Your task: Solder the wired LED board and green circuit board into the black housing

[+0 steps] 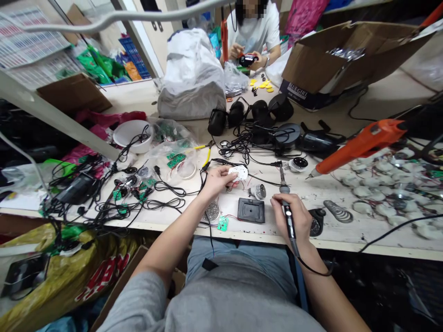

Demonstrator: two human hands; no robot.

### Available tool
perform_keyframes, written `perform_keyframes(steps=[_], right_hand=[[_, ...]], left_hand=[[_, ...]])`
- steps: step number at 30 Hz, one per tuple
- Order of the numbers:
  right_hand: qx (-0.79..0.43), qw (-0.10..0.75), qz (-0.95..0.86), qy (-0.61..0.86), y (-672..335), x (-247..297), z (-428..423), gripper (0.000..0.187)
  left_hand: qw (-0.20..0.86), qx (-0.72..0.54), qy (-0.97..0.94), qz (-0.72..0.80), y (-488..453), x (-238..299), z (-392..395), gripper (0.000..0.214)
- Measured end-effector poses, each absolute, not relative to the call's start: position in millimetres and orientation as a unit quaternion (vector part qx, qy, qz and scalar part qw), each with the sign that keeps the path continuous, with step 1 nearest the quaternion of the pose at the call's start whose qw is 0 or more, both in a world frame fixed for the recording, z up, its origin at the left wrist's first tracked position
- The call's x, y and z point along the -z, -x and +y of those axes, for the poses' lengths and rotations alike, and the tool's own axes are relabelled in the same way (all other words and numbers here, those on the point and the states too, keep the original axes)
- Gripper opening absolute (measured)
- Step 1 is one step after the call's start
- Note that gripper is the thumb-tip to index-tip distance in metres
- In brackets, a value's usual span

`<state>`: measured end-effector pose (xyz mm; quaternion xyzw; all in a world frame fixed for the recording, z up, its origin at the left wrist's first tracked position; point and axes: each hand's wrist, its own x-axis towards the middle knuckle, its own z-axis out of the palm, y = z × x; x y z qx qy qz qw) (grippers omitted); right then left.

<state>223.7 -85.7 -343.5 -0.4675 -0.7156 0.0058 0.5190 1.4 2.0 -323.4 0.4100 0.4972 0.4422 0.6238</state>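
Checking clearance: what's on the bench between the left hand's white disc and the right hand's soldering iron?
Head view: a small silver reflector lies between white disc and soldering iron; a thin black wire crosses there too.

Cluttered workbench: cables, black plate

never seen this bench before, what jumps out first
The orange screwdriver hanging over the bench's right side stands out most. At the near edge, the right hand grips a soldering iron while the left hand holds a white disc. Black cables tangle across the left, and a second person sits at the far end.
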Motion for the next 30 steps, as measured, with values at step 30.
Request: perform_keyframes(steps=[30], right_hand=[[-0.075,0.531,-0.700,0.471,-236,363,-120,0.019]], left_hand=[[0.402,-0.291,-0.586,0.640,-5,338,-5,0.029]])
